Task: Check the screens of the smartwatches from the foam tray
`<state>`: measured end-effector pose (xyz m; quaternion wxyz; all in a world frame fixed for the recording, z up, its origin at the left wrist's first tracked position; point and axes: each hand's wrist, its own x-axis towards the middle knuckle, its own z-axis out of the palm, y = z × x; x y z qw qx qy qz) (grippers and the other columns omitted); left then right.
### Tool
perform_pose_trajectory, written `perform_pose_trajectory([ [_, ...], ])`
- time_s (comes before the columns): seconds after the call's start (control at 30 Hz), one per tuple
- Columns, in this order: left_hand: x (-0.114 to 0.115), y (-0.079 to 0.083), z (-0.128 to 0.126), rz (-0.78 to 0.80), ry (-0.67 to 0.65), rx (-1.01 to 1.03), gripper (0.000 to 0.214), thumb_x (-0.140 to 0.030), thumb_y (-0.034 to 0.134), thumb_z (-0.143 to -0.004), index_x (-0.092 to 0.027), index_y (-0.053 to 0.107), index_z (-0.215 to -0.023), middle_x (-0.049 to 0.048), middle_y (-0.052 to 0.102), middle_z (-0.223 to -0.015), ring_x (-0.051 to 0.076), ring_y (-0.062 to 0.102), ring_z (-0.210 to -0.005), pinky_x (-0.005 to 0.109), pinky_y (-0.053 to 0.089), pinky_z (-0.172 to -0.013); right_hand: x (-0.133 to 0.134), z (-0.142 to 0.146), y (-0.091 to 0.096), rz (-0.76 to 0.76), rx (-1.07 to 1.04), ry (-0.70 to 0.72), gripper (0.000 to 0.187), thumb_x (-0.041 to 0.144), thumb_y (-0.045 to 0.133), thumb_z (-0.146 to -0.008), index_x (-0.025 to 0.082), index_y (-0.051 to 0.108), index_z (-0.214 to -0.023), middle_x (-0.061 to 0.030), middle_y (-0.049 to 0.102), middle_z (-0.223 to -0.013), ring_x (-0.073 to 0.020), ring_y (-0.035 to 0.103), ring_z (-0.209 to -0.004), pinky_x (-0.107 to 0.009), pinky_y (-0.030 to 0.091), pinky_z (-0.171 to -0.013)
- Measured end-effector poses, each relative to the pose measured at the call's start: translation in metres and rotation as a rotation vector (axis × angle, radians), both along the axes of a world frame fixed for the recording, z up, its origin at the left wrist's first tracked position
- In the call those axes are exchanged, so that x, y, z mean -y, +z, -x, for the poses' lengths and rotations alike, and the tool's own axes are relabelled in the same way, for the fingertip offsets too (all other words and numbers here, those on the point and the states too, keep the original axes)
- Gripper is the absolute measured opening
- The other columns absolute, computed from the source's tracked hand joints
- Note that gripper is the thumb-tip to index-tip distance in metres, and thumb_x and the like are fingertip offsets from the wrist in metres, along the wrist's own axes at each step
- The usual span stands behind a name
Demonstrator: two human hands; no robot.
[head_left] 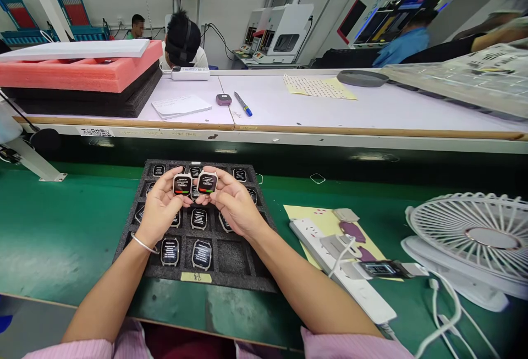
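My left hand pinches a smartwatch body between thumb and fingers, its lit screen facing me. Close beside it, my right hand grips a second smartwatch body. Both screens show small white text with a red and green strip near the bottom. Below my hands lies a black foam tray with several more watches in its pockets, such as one watch in the front row. The pocket to its right holds no watch. My hands and forearms hide part of the tray.
A white power strip with cables and a white fan stand on the green bench at right. Behind runs a raised shelf carrying a pen, paper and a pink foam stack. Other people sit farther back.
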<state>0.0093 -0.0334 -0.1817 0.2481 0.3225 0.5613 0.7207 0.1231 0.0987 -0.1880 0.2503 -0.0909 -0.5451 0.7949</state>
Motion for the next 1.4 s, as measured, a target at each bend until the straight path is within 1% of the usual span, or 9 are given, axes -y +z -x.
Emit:
perform_pose_trajectory([
  [0.1, -0.0001, 0.0010, 0.0000, -0.004, 0.008, 0.000, 0.055, -0.012, 0.068, -0.070, -0.019, 0.057, -0.124, 0.0032, 0.069, -0.102, 0.009, 0.067, -0.066, 0.025, 0.059, -0.067, 0.0009, -0.0002, 0.0014, 0.012, 0.000, 0.001, 0.050, 0.014, 0.064, -0.071, 0.024, 0.060, -0.120, -0.0032, 0.074, -0.106, -0.0145, 0.068, -0.069, -0.036, 0.055, -0.073],
  [0.23, -0.0002, 0.0016, -0.0010, 0.002, 0.008, -0.003, 0.053, -0.013, 0.068, -0.072, -0.020, 0.057, -0.124, 0.0033, 0.069, -0.102, 0.010, 0.067, -0.067, 0.026, 0.059, -0.068, 0.0025, -0.0006, 0.0033, 0.021, 0.006, -0.002, 0.051, 0.014, 0.064, -0.069, 0.025, 0.061, -0.118, -0.0023, 0.075, -0.104, -0.0149, 0.069, -0.069, -0.036, 0.055, -0.074],
  [0.6, -0.0007, 0.0023, -0.0019, 0.000, -0.013, -0.020, 0.053, -0.017, 0.074, -0.074, -0.019, 0.055, -0.123, 0.0052, 0.071, -0.103, 0.010, 0.066, -0.067, 0.025, 0.059, -0.067, 0.0023, 0.0005, -0.0016, 0.014, -0.015, 0.026, 0.048, 0.020, 0.075, -0.075, 0.026, 0.061, -0.120, -0.0030, 0.072, -0.104, -0.0146, 0.068, -0.071, -0.036, 0.056, -0.076],
  [0.77, -0.0015, 0.0012, -0.0018, -0.011, -0.005, -0.010, 0.050, -0.018, 0.076, -0.074, -0.018, 0.057, -0.121, 0.0040, 0.071, -0.101, 0.009, 0.066, -0.065, 0.024, 0.059, -0.065, 0.0024, 0.0016, -0.0033, -0.001, -0.015, 0.028, 0.049, 0.023, 0.077, -0.076, 0.026, 0.059, -0.122, -0.0013, 0.070, -0.098, -0.0141, 0.068, -0.071, -0.033, 0.055, -0.072],
  [0.93, 0.0006, 0.0009, -0.0018, -0.022, -0.042, -0.015, 0.052, -0.018, 0.072, -0.077, -0.018, 0.058, -0.127, 0.0072, 0.072, -0.110, 0.011, 0.070, -0.070, 0.028, 0.062, -0.072, 0.0022, 0.0014, -0.0025, -0.031, -0.022, 0.009, 0.050, 0.021, 0.077, -0.074, 0.027, 0.059, -0.120, -0.0003, 0.067, -0.096, -0.0136, 0.066, -0.071, -0.034, 0.055, -0.075],
  [1.03, 0.0020, 0.0006, -0.0019, -0.014, -0.067, 0.011, 0.051, -0.018, 0.068, -0.078, -0.018, 0.060, -0.128, 0.0075, 0.073, -0.111, 0.013, 0.072, -0.070, 0.030, 0.063, -0.072, 0.0018, 0.0017, -0.0015, -0.033, -0.004, -0.017, 0.047, 0.020, 0.077, -0.072, 0.026, 0.060, -0.115, 0.0013, 0.065, -0.092, -0.0120, 0.063, -0.066, -0.031, 0.053, -0.069],
  [1.13, 0.0022, 0.0005, -0.0021, 0.005, -0.077, 0.040, 0.048, -0.020, 0.066, -0.079, -0.018, 0.062, -0.127, 0.0065, 0.074, -0.105, 0.014, 0.073, -0.067, 0.031, 0.064, -0.068, 0.0012, 0.0027, -0.0009, -0.038, 0.029, -0.044, 0.042, 0.024, 0.077, -0.073, 0.025, 0.060, -0.111, 0.0022, 0.064, -0.087, -0.0114, 0.060, -0.060, -0.031, 0.050, -0.062],
  [1.27, 0.0014, 0.0023, -0.0032, 0.021, -0.065, 0.051, 0.047, -0.026, 0.070, -0.079, -0.017, 0.064, -0.125, 0.0062, 0.076, -0.101, 0.014, 0.073, -0.064, 0.030, 0.064, -0.065, 0.0005, 0.0040, -0.0012, -0.024, 0.042, -0.063, 0.040, 0.029, 0.079, -0.073, 0.024, 0.059, -0.107, 0.0035, 0.063, -0.083, -0.0103, 0.056, -0.056, -0.029, 0.048, -0.058],
  [1.4, 0.0010, 0.0044, -0.0046, 0.027, -0.053, 0.054, 0.046, -0.027, 0.073, -0.078, -0.016, 0.064, -0.122, 0.0052, 0.076, -0.098, 0.014, 0.072, -0.061, 0.029, 0.064, -0.062, 0.0007, 0.0036, -0.0007, -0.021, 0.048, -0.060, 0.039, 0.029, 0.079, -0.073, 0.024, 0.060, -0.106, 0.0046, 0.061, -0.081, -0.0093, 0.056, -0.056, -0.028, 0.047, -0.058],
])
